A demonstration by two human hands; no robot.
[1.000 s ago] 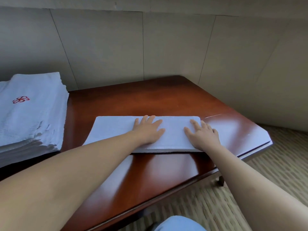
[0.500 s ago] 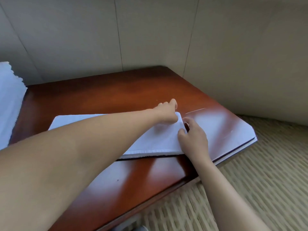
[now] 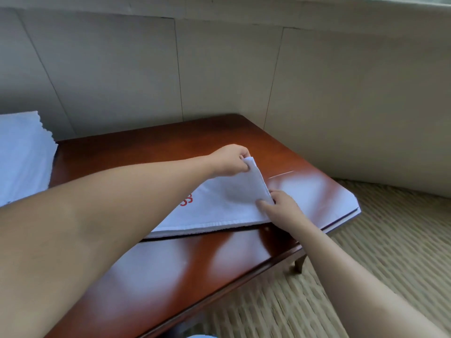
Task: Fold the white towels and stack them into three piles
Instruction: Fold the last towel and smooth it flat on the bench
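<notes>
Your left hand and right hand pinch the towel end near the worktop's right edge; uneven lifting could skew the fold.

On the bench, the left hand pinches the far right corner of a folded white towel and lifts it. The right hand pinches the towel's near right corner. A pile of white towels sits well left of it.

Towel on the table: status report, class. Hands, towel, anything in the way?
Left hand pinches far right corner, right hand pinches near one. Towel half-folded, right end lifted off table. Nothing in the way.
</notes>
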